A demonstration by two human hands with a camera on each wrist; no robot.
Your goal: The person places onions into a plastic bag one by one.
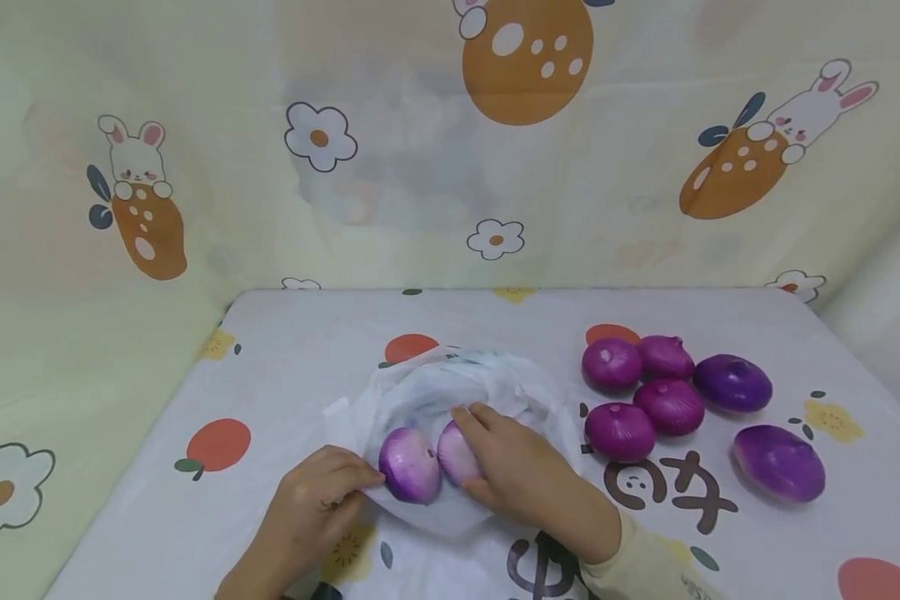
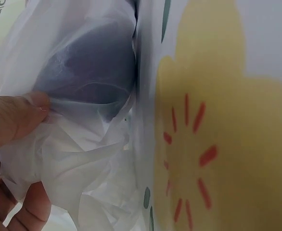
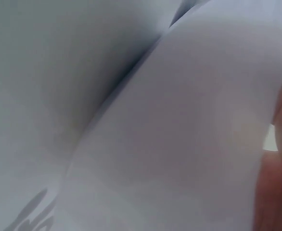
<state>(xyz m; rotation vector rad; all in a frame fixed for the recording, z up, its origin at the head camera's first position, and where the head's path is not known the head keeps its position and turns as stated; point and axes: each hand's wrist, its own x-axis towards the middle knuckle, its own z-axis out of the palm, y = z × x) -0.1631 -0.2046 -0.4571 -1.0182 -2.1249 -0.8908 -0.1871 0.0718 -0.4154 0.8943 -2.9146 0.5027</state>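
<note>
A thin white plastic bag lies spread on the table with its mouth wide. Two purple-and-white onions sit side by side in it, a left onion and a right onion. My left hand pinches the bag's left edge, close beside the left onion. In the left wrist view, the thumb presses on the film, and a dark onion shows through it. With fingers and thumb around it, my right hand grips the right onion and covers part of it. White film fills most of the right wrist view.
Right of the bag, several purple onions stand in a cluster, with a darker one at its side and another onion nearer the front. A printed cloth covers the table; a patterned curtain hangs behind it.
</note>
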